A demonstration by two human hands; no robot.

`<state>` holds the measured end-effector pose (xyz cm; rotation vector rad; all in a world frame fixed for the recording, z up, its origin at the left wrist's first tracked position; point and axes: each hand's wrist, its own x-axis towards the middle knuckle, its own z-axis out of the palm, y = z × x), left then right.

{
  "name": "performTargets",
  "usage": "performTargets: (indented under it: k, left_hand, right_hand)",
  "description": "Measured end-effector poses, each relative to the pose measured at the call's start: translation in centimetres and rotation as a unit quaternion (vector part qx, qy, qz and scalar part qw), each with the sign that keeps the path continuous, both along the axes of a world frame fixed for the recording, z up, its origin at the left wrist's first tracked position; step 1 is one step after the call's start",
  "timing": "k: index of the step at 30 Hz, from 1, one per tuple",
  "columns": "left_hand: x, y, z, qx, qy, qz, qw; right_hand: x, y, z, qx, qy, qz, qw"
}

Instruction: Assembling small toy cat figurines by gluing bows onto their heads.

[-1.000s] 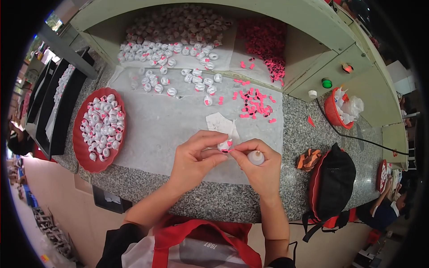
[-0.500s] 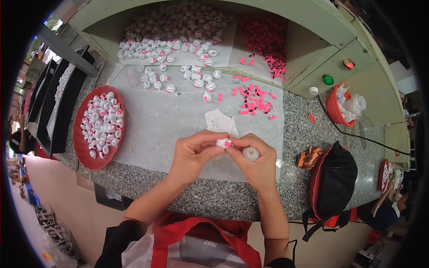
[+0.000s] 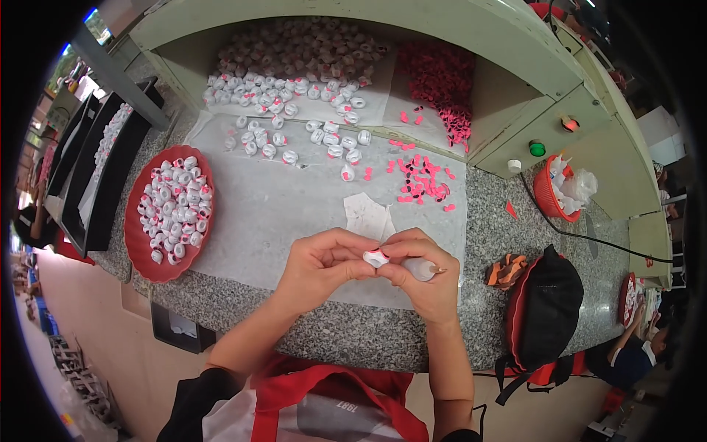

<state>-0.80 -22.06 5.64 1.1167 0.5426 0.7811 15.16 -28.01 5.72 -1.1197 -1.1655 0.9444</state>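
Both thumbs and forefingers pinch a small white rounded piece with a pink part on it [image 3: 375, 257], just over the near part of the white sheet. My left hand [image 3: 318, 267] is closed on its left side. On the other side, my right hand [image 3: 431, 291] presses it with its fingertips and also keeps a translucent squeeze bottle [image 3: 418, 269] tucked in the palm, the thin tip pointing right. Beyond my fingers lies a crumpled white paper scrap [image 3: 368, 216]. Loose pink cutouts [image 3: 423, 180] and white pieces [image 3: 335, 140] are scattered farther back on the sheet.
A red scalloped tray [image 3: 134, 239] of white pieces stands left, beside black trays [image 3: 88, 214]. The shelf [image 3: 353, 22] holds heaps of pieces. To the right are an orange basket [image 3: 543, 195], a patterned cloth [image 3: 505, 272], a black bag [image 3: 549, 306] and a cable [image 3: 589, 237].
The white piece has been turned in my fingers, so its pink part now faces the far side. The bottle in my right hand has swung, its tip now pointing right. The view has shifted slightly.
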Motion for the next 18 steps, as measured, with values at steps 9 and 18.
performTargets:
  k: [9,18]
  left_hand:
    - [0.21,-0.16,-0.36,-0.049,0.014,0.011,0.999]
    - [0.73,-0.30,-0.60,-0.033,-0.013,0.030,0.999]
  right_hand:
    - [-0.03,0.18,-0.40,-0.073,0.105,0.011,0.992]
    - [-0.23,0.04,-0.15,-0.081,0.136,-0.002,0.987]
